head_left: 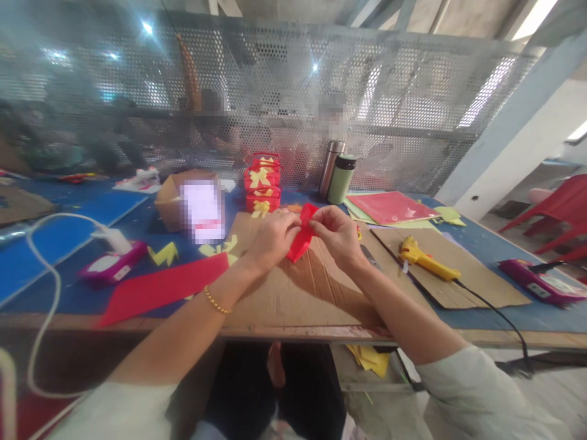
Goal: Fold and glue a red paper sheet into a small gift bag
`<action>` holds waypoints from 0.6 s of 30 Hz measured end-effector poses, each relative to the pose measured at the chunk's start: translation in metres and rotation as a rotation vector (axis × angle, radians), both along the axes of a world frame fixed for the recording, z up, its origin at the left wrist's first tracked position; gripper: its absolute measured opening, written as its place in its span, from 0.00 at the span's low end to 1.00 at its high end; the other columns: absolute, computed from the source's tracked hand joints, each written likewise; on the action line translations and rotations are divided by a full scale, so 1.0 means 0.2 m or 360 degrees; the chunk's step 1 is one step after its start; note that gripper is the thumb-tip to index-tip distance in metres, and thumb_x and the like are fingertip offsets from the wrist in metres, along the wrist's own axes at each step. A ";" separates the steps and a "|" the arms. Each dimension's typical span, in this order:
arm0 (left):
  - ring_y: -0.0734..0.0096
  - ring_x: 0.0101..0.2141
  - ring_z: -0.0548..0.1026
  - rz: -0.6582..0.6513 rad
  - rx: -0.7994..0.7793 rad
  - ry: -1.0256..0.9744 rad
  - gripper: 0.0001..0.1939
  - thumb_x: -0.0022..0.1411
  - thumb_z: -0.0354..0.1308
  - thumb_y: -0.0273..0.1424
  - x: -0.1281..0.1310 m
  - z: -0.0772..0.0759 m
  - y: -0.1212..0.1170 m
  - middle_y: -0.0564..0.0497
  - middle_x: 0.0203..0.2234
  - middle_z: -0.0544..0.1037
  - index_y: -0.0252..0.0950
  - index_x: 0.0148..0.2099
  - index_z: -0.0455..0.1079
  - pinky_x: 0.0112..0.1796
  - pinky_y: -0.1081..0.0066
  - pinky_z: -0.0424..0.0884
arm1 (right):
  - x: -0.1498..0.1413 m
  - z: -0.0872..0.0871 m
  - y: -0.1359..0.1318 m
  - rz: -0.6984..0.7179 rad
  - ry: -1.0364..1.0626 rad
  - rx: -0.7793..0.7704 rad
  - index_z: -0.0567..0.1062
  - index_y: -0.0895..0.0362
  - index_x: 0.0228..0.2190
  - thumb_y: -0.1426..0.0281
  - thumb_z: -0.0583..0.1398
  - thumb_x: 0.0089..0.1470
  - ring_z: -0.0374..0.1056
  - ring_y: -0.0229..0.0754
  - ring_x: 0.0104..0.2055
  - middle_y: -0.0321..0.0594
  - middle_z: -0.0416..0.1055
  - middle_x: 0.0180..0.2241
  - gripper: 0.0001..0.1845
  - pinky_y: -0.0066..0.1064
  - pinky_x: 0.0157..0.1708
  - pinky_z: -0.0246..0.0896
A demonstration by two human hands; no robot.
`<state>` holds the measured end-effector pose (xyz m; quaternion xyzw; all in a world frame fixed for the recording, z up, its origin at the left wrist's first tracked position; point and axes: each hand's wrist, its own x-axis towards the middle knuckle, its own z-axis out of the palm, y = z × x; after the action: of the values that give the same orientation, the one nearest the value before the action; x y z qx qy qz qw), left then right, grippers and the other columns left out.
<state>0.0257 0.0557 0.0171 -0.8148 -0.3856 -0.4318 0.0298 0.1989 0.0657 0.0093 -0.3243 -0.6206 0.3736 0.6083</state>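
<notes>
Pinching a small folded red piece (pixel 299 247), you hold it over the middle of the cardboard sheet (pixel 293 308) in front of you. Your left hand (pixel 277 235) closes thumb and fingers on its left edge, and your right hand (pixel 337 235) grips its upper right side, the two sets of fingertips close together. Whether the piece's lower tip touches the cardboard cannot be told from this view.

Just beyond your left hand stand red boxes (pixel 263 198) with yellow bows, lined up one behind another. A flat red strip (pixel 165 286) lies to the left of your left forearm, near yellow scraps and a purple power strip (pixel 114 264). To the right of your right hand, a yellow glue gun (pixel 431 261) rests on a second cardboard piece (pixel 488 284). Behind it lies a red sheet (pixel 389 208), near a green bottle (pixel 340 180) and a steel flask (pixel 329 168).
</notes>
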 end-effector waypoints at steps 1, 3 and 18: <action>0.63 0.40 0.75 -0.0004 -0.0009 -0.0012 0.05 0.66 0.57 0.24 0.00 0.00 0.00 0.49 0.35 0.78 0.38 0.38 0.71 0.44 0.61 0.71 | 0.00 0.00 0.00 -0.0033 -0.0054 0.0055 0.72 0.52 0.26 0.63 0.66 0.48 0.62 0.38 0.30 0.34 0.69 0.27 0.09 0.33 0.33 0.58; 0.63 0.40 0.75 -0.0011 -0.0019 -0.0027 0.05 0.65 0.57 0.24 -0.01 0.00 0.01 0.49 0.35 0.78 0.38 0.38 0.71 0.44 0.62 0.72 | 0.00 0.00 0.00 -0.0103 -0.0154 0.0131 0.74 0.52 0.28 0.63 0.65 0.50 0.63 0.40 0.31 0.36 0.72 0.29 0.07 0.35 0.35 0.59; 0.65 0.36 0.75 0.0027 0.0013 -0.0038 0.06 0.66 0.55 0.25 -0.01 0.01 0.01 0.49 0.32 0.77 0.38 0.36 0.71 0.42 0.63 0.72 | 0.01 0.01 -0.03 -0.0292 -0.0384 0.0354 0.78 0.51 0.28 0.65 0.63 0.53 0.68 0.42 0.32 0.38 0.77 0.30 0.04 0.38 0.38 0.62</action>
<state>0.0234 0.0578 0.0200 -0.8063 -0.3909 -0.4427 0.0323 0.2014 0.0606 0.0112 -0.3527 -0.6944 0.2040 0.5932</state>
